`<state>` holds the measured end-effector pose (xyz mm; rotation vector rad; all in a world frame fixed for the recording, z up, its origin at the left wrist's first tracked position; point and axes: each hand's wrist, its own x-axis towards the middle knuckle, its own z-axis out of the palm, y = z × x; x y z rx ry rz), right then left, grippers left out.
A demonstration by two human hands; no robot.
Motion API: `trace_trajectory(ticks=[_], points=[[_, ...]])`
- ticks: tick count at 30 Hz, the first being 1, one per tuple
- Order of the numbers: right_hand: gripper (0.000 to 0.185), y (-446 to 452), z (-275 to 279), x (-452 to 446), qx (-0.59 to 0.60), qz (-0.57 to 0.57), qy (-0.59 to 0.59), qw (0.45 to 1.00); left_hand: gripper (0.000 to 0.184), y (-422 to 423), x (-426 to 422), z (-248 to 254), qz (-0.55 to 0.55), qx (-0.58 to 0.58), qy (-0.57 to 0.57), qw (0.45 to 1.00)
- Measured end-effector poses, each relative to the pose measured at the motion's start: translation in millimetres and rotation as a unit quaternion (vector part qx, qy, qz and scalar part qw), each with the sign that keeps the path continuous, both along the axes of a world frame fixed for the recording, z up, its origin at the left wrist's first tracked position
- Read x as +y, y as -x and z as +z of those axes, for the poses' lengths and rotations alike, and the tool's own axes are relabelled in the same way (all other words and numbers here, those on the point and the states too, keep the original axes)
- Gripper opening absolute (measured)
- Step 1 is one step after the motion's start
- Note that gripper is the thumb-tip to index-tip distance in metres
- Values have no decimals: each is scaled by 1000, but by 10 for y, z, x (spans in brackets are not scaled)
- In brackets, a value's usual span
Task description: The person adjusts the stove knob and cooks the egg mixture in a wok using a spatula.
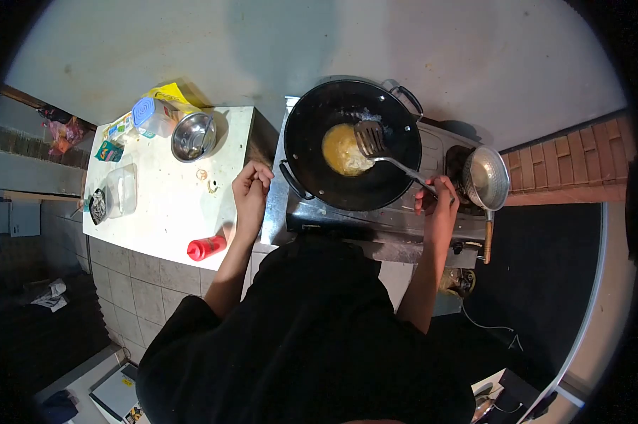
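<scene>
My right hand (439, 196) grips the handle of a slotted spatula (372, 140). The spatula reaches into a black wok (305, 120) on the stove, its slotted head over a yellow, egg-like mixture (341, 150) with a paler patch. My left hand (252, 185) is held with fingers curled in, between the white table and the wok's near-left handle. It appears to hold nothing and does not touch the wok.
A silver saucepan (487, 178) with a wooden handle stands right of the wok on the stove (389, 230). The white table (170, 205) carries a metal bowl (191, 138), a blue-lidded container (153, 116), a clear tub (122, 191) and a red bottle (206, 248).
</scene>
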<state>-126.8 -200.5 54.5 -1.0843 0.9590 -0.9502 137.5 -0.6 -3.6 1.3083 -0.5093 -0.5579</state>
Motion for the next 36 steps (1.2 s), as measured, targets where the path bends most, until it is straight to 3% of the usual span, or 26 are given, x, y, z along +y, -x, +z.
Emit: trace_trajectory(ticks=[10,16,18,24,36], points=[[7,-80,95,149,53,98,57,992,27,80,7,48,2,6,-7,1000],[14,-173,244,262,70,138,90,984,26,64,-11,66,1,13,-4,1000],[16,-209,307,302,172,125,152,965,26,65,-12,45,2,13,-7,1000],[18,-314,290,341,210,107,241,942,26,77,-2,31,1,9,-3,1000],[23,-554,422,246,279,177,306,893,26,35,47,-42,7,15,8,1000]])
